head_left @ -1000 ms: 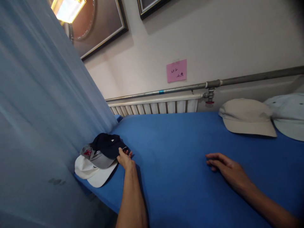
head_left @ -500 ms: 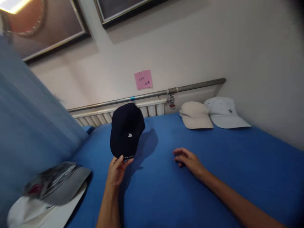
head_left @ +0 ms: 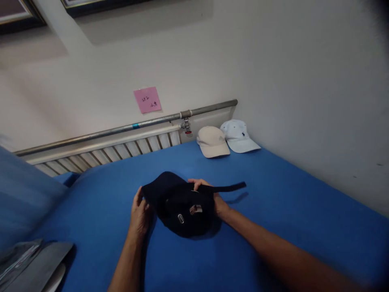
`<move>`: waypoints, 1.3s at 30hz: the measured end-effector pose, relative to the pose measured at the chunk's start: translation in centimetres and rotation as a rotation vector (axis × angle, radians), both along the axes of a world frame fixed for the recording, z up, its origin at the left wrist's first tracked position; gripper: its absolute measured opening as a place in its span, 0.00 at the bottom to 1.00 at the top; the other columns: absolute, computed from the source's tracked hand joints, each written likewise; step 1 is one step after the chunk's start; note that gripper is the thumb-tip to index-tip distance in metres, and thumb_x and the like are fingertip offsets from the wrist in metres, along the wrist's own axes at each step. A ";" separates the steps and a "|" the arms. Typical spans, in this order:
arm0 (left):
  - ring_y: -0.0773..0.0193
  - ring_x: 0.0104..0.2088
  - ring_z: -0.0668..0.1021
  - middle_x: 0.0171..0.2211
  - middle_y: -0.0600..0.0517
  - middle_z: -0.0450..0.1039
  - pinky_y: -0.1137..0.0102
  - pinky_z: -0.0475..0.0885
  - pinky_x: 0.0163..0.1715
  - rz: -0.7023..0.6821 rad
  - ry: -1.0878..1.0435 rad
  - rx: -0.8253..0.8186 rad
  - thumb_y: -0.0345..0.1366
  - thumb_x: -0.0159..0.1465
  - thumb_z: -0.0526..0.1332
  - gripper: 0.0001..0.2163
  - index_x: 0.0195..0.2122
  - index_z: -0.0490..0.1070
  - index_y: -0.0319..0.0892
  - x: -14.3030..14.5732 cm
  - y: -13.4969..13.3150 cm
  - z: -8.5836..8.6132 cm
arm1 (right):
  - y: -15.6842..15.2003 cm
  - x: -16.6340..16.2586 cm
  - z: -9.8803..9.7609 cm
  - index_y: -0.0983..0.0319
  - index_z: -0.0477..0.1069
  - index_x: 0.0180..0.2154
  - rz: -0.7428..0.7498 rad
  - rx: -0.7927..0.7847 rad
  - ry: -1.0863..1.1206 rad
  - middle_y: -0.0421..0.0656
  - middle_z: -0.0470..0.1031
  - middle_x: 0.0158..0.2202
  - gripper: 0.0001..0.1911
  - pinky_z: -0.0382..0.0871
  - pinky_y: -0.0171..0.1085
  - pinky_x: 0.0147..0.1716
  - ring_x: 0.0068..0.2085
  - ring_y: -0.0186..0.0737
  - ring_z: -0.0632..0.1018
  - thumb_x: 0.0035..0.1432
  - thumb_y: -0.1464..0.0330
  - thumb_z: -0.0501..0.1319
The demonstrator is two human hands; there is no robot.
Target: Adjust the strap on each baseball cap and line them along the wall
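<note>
Cap point(head_left: 187, 225) | left fingers point(head_left: 138, 197) gripping brim point(head_left: 162, 184) edge | right fingers point(head_left: 199, 182) holding strap point(head_left: 229, 188) side | blue sheet point(head_left: 279, 194) spreading around — 2 caps point(head_left: 212, 142) beyond

dark cap point(head_left: 184, 200) of matt cloth, buckle point(head_left: 198, 209) of shiny metal; blue cover point(head_left: 188, 263) smooth, perhaps fabric.

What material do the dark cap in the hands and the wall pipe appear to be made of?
Dark baseball cap: probably cloth, matte; its surface shows no gloss, and its strap bends. Wall pipe: likely metal, grey, with a faint sheen.
</note>
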State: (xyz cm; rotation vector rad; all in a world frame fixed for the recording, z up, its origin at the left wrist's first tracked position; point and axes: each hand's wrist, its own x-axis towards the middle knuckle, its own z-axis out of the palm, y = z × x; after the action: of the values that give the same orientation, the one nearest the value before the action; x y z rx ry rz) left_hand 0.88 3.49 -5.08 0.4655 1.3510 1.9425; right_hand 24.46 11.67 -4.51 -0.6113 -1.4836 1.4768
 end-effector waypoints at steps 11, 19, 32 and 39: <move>0.49 0.58 0.66 0.44 0.47 0.76 0.57 0.42 0.65 -0.346 0.730 0.062 0.25 0.45 0.71 0.18 0.38 0.79 0.45 7.6 0.0 5.1 | 0.6 0.1 -1.0 0.58 0.63 0.29 -0.328 0.059 -0.025 0.44 0.70 0.50 0.11 0.60 0.45 0.55 0.51 0.46 0.71 0.49 0.59 0.61; 0.61 0.27 0.71 0.22 0.53 0.70 0.70 0.66 0.34 -0.732 0.776 -0.301 0.27 0.45 0.71 0.06 0.23 0.78 0.43 6.4 0.1 5.7 | 0.6 0.6 0.1 0.59 0.65 0.29 -0.312 0.213 -0.228 0.44 0.71 0.49 0.03 0.61 0.45 0.52 0.51 0.44 0.71 0.52 0.66 0.58; 0.68 0.24 0.75 0.24 0.53 0.75 0.75 0.66 0.27 -0.590 0.179 -0.212 0.34 0.47 0.71 0.08 0.30 0.78 0.41 0.3 0.1 2.1 | -1.8 2.6 4.9 0.59 0.68 0.33 0.165 0.892 -0.407 0.46 0.75 0.48 0.08 0.55 0.52 0.57 0.54 0.46 0.72 0.50 0.77 0.60; 0.69 0.23 0.71 0.23 0.54 0.72 0.76 0.64 0.25 -0.627 0.280 -0.299 0.34 0.48 0.71 0.07 0.28 0.78 0.42 0.8 0.0 2.3 | -6.0 1.5 5.6 0.62 0.69 0.33 0.329 1.121 -0.442 0.43 0.78 0.33 0.06 0.68 0.41 0.40 0.33 0.37 0.74 0.56 0.76 0.56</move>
State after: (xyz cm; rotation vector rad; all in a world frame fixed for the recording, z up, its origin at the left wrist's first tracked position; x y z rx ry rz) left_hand 1.64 3.52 -2.80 0.9095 1.4174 1.1755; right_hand 25.98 5.67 1.13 0.0255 -2.5065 0.5075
